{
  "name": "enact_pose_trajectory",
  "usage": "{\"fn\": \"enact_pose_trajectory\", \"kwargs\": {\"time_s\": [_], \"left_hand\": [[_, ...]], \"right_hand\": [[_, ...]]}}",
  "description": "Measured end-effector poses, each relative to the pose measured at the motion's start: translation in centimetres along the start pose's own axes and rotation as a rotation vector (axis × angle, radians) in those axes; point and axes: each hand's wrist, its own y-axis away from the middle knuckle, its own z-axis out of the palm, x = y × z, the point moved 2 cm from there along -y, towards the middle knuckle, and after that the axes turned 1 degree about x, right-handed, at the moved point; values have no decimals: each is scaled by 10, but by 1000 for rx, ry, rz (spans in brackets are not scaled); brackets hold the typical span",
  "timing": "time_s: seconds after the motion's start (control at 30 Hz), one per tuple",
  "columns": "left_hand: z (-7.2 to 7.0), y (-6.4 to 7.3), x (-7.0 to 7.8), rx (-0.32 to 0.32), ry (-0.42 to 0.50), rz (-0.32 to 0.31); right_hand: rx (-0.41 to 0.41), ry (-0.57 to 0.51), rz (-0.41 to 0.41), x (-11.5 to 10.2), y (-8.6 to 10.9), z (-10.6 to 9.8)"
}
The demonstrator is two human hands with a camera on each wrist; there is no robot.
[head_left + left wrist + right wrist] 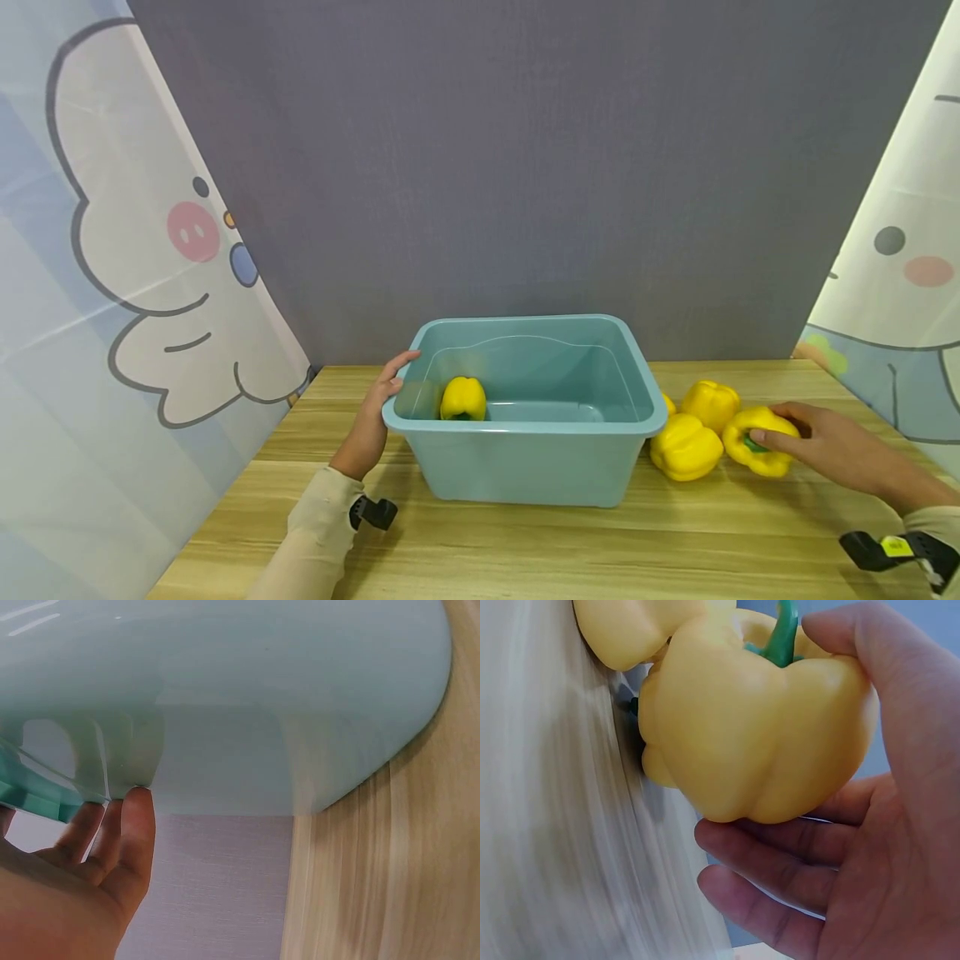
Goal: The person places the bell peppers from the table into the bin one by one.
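A light blue-green plastic bin (517, 467) stands on the table, and one yellow bell pepper (463, 398) lies inside it. My left hand (375, 417) holds the bin's left rim; the left wrist view shows its fingers (137, 825) against the outer wall under the edge. At the right, my right hand (832, 442) grips another yellow bell pepper (765, 742), with the thumb beside the green stem (784, 634) and the fingers about its far side. Next to that pepper lie more yellow bell peppers (686, 447), one partly hidden behind the bin.
The wood-grain table (525, 550) runs back to a grey upright panel (525, 167). Curtains with cartoon figures (135, 208) hang at both sides. Each wrist carries a black strap with a small device (375, 512).
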Motion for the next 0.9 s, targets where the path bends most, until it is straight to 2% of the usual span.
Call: {"fn": "enact_pose_trajectory", "kwargs": {"time_s": [0.47, 0.9], "left_hand": [[1, 0, 0, 8, 11, -4], [1, 0, -1, 5, 16, 3]], "right_hand": [[8, 10, 17, -3, -2, -3], [9, -5, 25, -15, -2, -5]]}}
